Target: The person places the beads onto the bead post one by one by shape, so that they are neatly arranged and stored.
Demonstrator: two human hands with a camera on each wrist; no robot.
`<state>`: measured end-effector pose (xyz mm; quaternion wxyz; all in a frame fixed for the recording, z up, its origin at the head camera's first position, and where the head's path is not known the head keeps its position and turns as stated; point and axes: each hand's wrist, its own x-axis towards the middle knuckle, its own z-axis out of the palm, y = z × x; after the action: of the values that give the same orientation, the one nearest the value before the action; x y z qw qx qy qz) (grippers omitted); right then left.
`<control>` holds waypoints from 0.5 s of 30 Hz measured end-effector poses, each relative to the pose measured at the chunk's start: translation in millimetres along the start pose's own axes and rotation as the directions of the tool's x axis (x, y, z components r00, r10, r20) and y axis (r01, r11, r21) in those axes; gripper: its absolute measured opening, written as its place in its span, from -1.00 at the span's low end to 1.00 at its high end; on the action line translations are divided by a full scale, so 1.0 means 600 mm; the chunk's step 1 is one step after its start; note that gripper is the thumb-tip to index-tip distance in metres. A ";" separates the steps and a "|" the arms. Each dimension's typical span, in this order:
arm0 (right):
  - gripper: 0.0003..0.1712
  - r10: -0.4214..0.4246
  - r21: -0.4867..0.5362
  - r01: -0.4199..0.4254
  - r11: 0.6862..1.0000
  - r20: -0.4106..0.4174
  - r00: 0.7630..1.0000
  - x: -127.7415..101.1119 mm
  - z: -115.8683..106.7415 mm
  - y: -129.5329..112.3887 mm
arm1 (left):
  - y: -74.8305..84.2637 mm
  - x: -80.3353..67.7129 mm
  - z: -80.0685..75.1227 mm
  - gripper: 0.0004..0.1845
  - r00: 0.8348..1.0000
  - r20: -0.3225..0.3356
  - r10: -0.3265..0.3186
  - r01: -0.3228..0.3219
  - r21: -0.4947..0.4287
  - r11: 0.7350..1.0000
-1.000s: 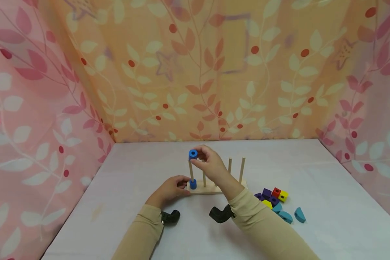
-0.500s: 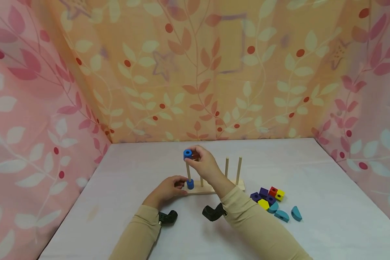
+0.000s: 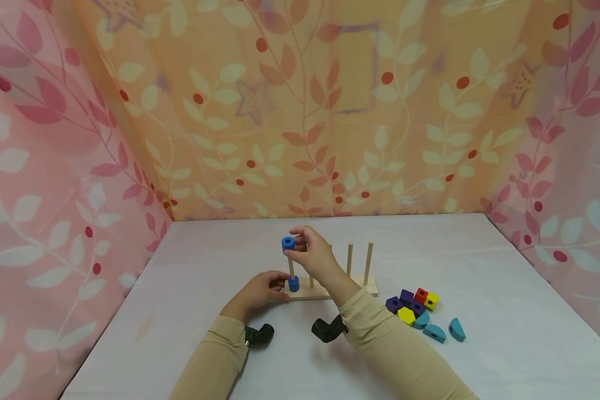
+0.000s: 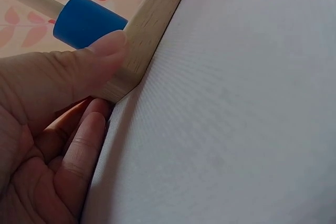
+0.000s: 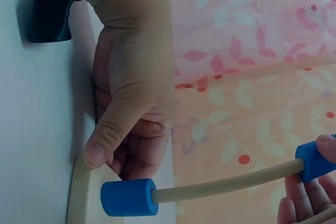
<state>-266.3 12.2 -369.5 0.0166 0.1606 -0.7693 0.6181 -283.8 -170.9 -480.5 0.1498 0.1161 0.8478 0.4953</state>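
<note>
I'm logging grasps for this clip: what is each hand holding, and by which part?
Right hand pinches the blue ring by its side, atop the peg. Left hand grips the wooden base at its end corner.

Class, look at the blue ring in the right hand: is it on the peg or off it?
On. The blue ring sits at the peg top, pinched by the right hand; the peg enters its hole.

place: staged recording booth | cue: leaf-print cloth walls (image 3: pixel 330 122) | white table (image 3: pixel 505 333)
</note>
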 end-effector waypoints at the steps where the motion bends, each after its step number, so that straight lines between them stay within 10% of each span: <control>1: -0.51 0.009 0.005 -0.009 1.000 -0.005 1.000 0.000 0.001 0.001 | -0.001 0.000 0.000 -0.45 1.000 -0.001 -0.003 0.003 -0.004 1.000; 15: -0.41 0.102 0.056 -0.100 0.993 -0.040 0.994 -0.008 0.013 0.032 | -0.007 0.004 -0.002 -0.44 1.000 0.005 0.002 -0.002 0.001 1.000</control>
<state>-265.4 9.4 -390.2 -0.0026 0.1086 -0.7590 0.6420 -286.7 -172.8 -484.1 0.1511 0.1182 0.8476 0.4947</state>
